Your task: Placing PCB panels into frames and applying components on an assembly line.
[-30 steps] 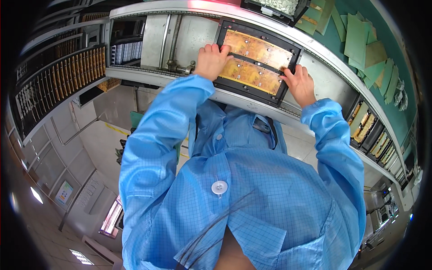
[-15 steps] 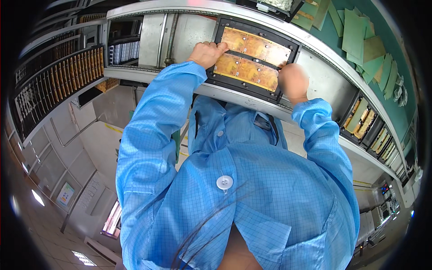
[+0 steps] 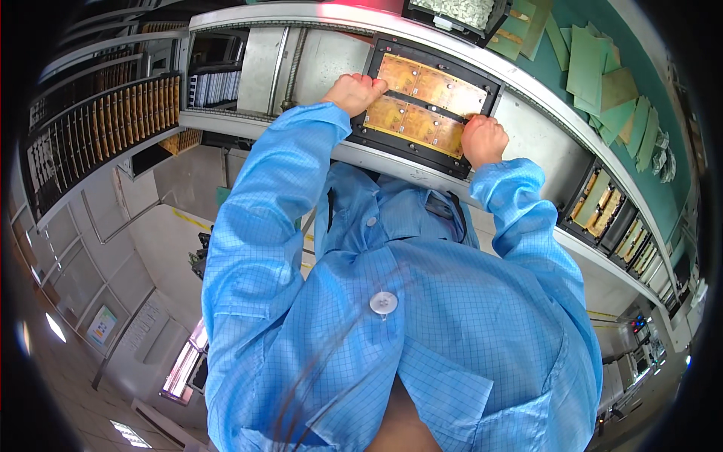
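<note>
A black rectangular carrier [image 3: 410, 148] lies across the metal conveyor in front of me. It bears two rows of yellow-orange circuit boards: a far panel [image 3: 433, 81] and a near panel [image 3: 407, 120]. Between these rows runs a narrow black bar [image 3: 427, 108]. My left hand [image 3: 355, 95] is closed at the bar's left end, thumb and fingers pinched together by the carrier's edge. At the right end, my right hand [image 3: 484, 141] is curled closed over the bar. The fingertips of both hands are partly hidden.
Conveyor rails [image 3: 301, 120] run along both sides of the carrier. A slotted rack of boards [image 3: 113, 135] stands at the left. More loaded carriers [image 3: 599, 203] sit at the right. Beyond the far rail are a black bin of pale pieces [image 3: 459, 13] and loose green sheets [image 3: 587, 64].
The view has shifted slightly, so the carrier appears a little lower and farther right. My right hand, blurred before, shows sharply. Both hands stay at the bar's ends.
</note>
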Demonstrator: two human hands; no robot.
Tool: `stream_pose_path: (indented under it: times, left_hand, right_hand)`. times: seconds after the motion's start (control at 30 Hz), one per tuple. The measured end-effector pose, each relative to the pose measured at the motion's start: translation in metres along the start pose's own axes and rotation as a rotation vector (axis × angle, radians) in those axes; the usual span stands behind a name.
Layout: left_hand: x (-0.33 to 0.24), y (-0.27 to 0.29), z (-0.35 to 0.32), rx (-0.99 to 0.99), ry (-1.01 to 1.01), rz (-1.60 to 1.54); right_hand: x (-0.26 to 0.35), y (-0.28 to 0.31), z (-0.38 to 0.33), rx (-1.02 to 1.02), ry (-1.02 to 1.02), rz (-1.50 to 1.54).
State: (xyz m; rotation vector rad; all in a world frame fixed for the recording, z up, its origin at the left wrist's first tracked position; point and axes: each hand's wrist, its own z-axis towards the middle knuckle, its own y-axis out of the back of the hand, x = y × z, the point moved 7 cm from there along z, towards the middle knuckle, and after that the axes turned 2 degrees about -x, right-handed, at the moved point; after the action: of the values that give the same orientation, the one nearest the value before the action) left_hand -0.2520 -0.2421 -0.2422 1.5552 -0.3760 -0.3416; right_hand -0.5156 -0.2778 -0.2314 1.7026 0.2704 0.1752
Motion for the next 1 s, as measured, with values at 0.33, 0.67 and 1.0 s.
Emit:
stream_pose_path:
  times: [0.33, 0.67, 1.0]
  left_hand:
    - [-0.007, -0.006, 0.005, 0.059, 0.541, -0.054]
    - [-0.066, 0.040, 0.009, 0.165, 0.402, -0.226]
    - [-0.074, 0.029, 0.008, 0.215, 0.488, -0.234]
  right_hand:
    - [-0.001, 0.012, 0.002, -0.019, 0.043, -0.017]
    - [0.070, 0.031, 0.011, -0.069, 0.450, 0.139]
    - [0.075, 0.010, 0.008, -0.073, 0.273, 0.101]
